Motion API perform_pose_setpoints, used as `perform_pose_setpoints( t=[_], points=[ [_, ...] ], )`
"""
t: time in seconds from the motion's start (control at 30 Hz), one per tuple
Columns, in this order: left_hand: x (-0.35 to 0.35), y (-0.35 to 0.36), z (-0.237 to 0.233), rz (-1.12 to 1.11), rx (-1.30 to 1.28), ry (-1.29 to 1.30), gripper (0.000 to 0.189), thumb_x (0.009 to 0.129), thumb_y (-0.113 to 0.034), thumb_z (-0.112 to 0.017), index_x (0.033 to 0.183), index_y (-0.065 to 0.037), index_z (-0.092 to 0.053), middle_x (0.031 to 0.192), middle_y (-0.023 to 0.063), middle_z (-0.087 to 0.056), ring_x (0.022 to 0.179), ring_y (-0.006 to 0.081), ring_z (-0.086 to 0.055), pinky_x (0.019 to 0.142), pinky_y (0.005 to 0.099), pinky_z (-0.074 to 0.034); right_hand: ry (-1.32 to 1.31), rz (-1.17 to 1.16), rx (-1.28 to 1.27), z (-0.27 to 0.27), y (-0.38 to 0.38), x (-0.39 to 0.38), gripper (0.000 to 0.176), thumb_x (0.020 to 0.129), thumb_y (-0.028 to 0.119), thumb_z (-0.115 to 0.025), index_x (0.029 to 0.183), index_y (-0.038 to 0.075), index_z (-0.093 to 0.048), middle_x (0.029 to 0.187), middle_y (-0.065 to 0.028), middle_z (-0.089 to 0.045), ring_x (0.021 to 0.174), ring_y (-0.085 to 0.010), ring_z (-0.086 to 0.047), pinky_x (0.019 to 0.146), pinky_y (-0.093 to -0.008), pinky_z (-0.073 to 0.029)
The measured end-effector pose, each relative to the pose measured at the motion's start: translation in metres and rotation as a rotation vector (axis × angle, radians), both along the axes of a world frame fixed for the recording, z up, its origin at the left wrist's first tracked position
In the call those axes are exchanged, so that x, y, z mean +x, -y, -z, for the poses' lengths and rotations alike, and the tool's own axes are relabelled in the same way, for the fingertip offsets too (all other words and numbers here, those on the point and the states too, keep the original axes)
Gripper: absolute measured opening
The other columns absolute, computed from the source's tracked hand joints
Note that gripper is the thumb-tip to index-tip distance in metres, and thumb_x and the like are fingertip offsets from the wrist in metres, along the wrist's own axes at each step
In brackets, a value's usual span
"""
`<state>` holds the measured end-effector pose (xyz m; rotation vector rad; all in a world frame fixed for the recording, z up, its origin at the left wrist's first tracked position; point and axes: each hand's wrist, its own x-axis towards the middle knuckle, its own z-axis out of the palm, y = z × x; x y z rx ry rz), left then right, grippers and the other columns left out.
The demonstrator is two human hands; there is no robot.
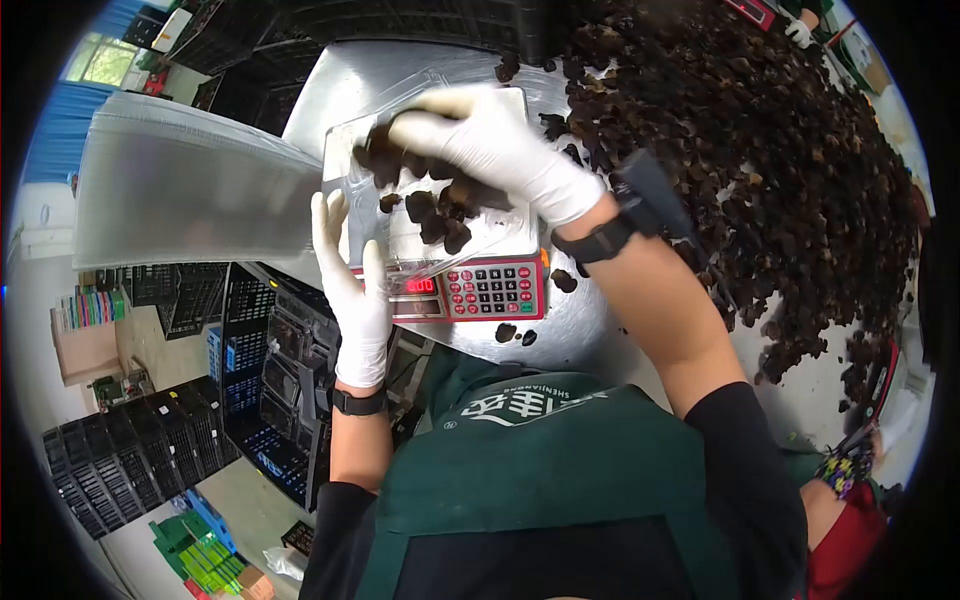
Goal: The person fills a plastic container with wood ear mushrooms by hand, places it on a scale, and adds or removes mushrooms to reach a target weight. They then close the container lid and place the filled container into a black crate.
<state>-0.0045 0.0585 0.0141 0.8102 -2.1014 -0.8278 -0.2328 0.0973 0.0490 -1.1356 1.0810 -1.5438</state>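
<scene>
My right hand [480,140], in a white glove and slightly blurred, reaches over the scale [515,235] with its fingers closed round dark wood ear mushrooms [375,158]. More wood ear pieces [430,215] lie below it, on or in a clear plastic bag [365,200] spread over the scale's plate. At the plate's left front corner is my left hand [350,290], also white-gloved. Its thumb and fingers are spread, beside or touching the bag's edge. The red display [421,285] on the scale's front is lit.
A large heap of wood ear mushrooms [720,170] covers the metal table's right side. A stack of clear plastic bags [200,190] stands left of the scale. Black crates [130,450] are stacked at lower left, others behind the table. Another person's gloved hand [800,33] shows at far right.
</scene>
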Motion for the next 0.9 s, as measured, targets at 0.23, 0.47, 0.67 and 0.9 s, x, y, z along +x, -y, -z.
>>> perform_pose_setpoints(
  t=[0.23,0.47,0.67,0.9],
  points=[
    [-0.002,-0.002,0.024,0.089,0.034,0.182,0.056,0.099,-0.01,-0.05,0.152,0.0,-0.034,0.154,0.0203,-0.038,0.143,0.0326,-0.036,0.118,0.044,-0.027,-1.166,0.234,-0.168,0.045,-0.03,0.048,0.054,0.078,0.034,-0.074,0.125,0.011,-0.058,0.127,-0.0097,-0.056,0.114,-0.0264,-0.055,0.089,-0.0415,-0.048],
    [-0.007,0.002,0.007,0.173,-0.319,0.483,0.05,0.096,-0.013,-0.053,0.145,-0.003,-0.046,0.147,0.0205,-0.044,0.138,0.0365,-0.039,0.117,0.0457,-0.028,-1.257,0.73,0.283,0.095,-0.132,-0.083,0.058,0.072,0.037,-0.078,0.125,0.017,-0.063,0.134,-0.017,-0.055,0.123,-0.0348,-0.053,0.102,-0.0482,-0.045],
    [-0.007,0.002,0.012,0.149,-0.29,0.456,0.054,0.092,-0.006,-0.056,0.145,-0.003,-0.046,0.146,0.0205,-0.045,0.137,0.0368,-0.041,0.115,0.0449,-0.03,-1.226,0.75,0.542,0.145,-0.157,-0.122,0.085,0.072,0.044,-0.081,0.148,0.031,-0.045,0.154,-0.019,-0.036,0.14,-0.04,-0.036,0.109,-0.0573,-0.037],
    [-0.004,-0.001,0.004,0.005,-0.317,0.392,0.064,0.086,0.0,-0.062,0.147,-0.001,-0.041,0.151,0.0211,-0.04,0.14,0.0389,-0.038,0.116,0.0446,-0.03,-1.399,0.682,0.406,0.157,-0.112,-0.13,0.043,0.079,0.028,-0.072,0.121,0.018,-0.068,0.139,-0.0155,-0.053,0.116,-0.0351,-0.056,0.089,-0.0431,-0.055]
  ],
)
